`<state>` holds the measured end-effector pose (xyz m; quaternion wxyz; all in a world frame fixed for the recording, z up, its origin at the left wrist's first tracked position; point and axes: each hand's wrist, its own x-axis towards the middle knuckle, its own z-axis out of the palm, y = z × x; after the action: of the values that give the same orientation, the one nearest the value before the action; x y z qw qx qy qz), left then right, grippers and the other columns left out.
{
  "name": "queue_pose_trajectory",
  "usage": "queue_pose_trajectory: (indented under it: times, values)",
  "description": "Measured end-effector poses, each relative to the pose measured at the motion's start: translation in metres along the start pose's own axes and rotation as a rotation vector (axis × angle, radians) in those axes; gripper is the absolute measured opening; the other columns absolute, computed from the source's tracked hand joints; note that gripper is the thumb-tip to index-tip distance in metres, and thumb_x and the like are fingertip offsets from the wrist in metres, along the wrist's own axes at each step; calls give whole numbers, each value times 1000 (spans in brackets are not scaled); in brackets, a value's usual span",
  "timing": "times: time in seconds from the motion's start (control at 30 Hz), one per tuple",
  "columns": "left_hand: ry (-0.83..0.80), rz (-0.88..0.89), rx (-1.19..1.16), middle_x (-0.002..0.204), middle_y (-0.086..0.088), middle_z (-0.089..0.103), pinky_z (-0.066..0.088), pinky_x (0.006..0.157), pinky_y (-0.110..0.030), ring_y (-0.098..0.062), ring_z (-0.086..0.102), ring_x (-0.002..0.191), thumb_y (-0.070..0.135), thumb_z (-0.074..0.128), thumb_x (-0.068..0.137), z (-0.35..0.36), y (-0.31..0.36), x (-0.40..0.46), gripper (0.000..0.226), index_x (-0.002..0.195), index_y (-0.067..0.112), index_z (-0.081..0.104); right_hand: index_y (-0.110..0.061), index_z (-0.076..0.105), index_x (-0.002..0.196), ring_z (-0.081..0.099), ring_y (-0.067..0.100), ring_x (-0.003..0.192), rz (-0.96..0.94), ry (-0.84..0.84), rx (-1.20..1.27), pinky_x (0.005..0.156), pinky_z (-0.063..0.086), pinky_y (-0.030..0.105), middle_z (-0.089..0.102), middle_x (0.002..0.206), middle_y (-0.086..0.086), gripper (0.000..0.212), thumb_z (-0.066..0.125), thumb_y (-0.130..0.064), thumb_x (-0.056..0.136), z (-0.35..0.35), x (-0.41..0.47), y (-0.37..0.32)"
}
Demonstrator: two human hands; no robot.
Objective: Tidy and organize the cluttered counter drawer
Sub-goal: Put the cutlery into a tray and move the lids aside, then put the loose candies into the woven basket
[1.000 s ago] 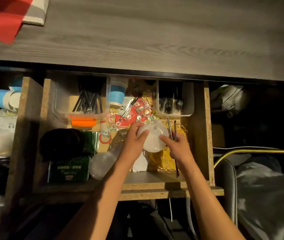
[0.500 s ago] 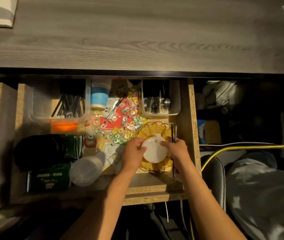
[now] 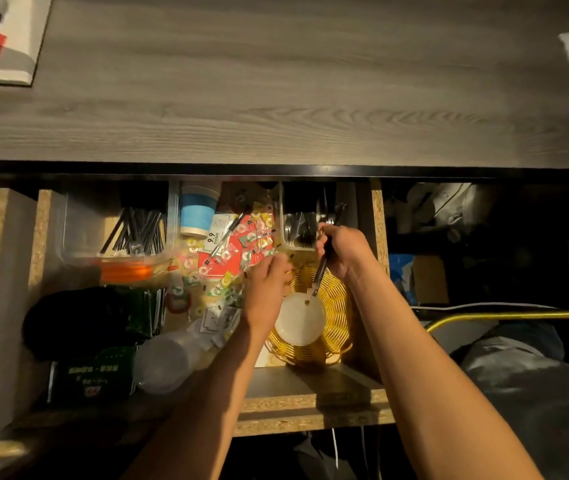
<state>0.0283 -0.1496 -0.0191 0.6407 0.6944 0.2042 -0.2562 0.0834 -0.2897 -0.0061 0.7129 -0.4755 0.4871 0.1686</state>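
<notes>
Chipboard edge of the open drawer lies nearest me, with my two forearms crossing it. Just past it, at the right of the drawer, sits the yellow wicker basket with a white round lid lying in it. My left hand rests at the basket's left rim beside the lid, fingers bent down toward the scattered candy wrappers; whether they pinch anything I cannot tell, since the back of the hand covers them. To the left lie a green packet, a black bundle and a cloudy plastic container.

Farther in, my right hand has its fingers curled round a dark-handled utensil, whose lower end trails over the basket. The hand hovers at the near edge of the clear cutlery bin at the far right. I judge the step to be sorting loose cutlery into that bin; the next move calls for lining the utensil up with the others and lowering it in.

A clear tub of black sticks and a blue-and-white paper cup stand at the far side. The desk overhangs the back of the drawer, hiding it in shadow. The utensil's head is hidden too.
</notes>
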Motion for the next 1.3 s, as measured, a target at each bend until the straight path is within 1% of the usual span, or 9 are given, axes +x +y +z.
queue_pose_trajectory:
  times: [0.07,0.17,0.27,0.43,0.67,0.83,1.0,1.17,1.3]
  values:
    - [-208,-170,-29,107,-8,68,57,71,-27,-23,69,95,45,40,104,5,18,2,32,117,23,59,-8,56,106,37,6,39,-25,-63,45,33,30,17,44,54,-3,15,42,-12,104,10,3,0]
    - [-317,-174,88,77,-10,66,52,50,-26,-18,65,58,39,42,104,4,28,-2,28,102,18,61,-11,56,97,36,8,43,-31,-155,136,36,30,19,42,56,-2,17,42,-16,105,23,0,8]
    - [-250,-126,190,61,-1,47,34,43,-22,-12,43,47,21,41,105,-6,24,-4,27,88,12,59,-11,57,92,43,13,54,-7,-244,203,48,41,23,45,60,0,23,41,-21,105,29,-4,17]
    - [-342,-206,85,54,5,38,20,39,-22,-7,30,43,21,41,105,-34,17,-14,28,93,15,66,-16,57,113,53,13,60,-142,-206,165,61,45,27,55,70,4,20,38,-21,107,32,-17,28]
    - [-145,-205,-126,42,7,33,18,32,-12,-5,27,30,21,37,107,-64,21,-28,34,75,14,42,-12,68,90,69,17,78,-170,-371,-201,82,54,34,73,84,7,37,39,-30,107,74,-49,65]
    - [25,-113,-223,52,1,33,16,35,-13,-7,24,35,19,44,104,-118,18,-33,25,92,7,62,-12,67,100,62,15,60,-130,-261,-180,56,49,26,66,78,5,44,42,-48,103,94,-42,62]
    - [212,-88,-172,48,1,34,16,37,-16,-8,25,33,14,49,97,-167,30,-35,31,72,18,67,-13,71,104,66,22,80,-200,-379,-467,71,52,34,74,92,4,37,46,-41,102,133,-54,71]
    - [213,-301,-275,42,-4,36,13,31,-9,-5,24,22,6,43,100,-196,39,-25,31,76,0,60,-17,66,80,50,11,56,-222,-385,-586,51,37,23,63,68,-2,21,59,-29,96,190,-73,97]
    - [153,-358,-224,38,-1,45,15,32,-6,-6,30,24,14,42,104,-213,43,-10,32,75,5,54,-15,59,68,46,12,46,-150,-309,-645,42,32,19,56,58,3,27,66,-23,93,221,-59,104]
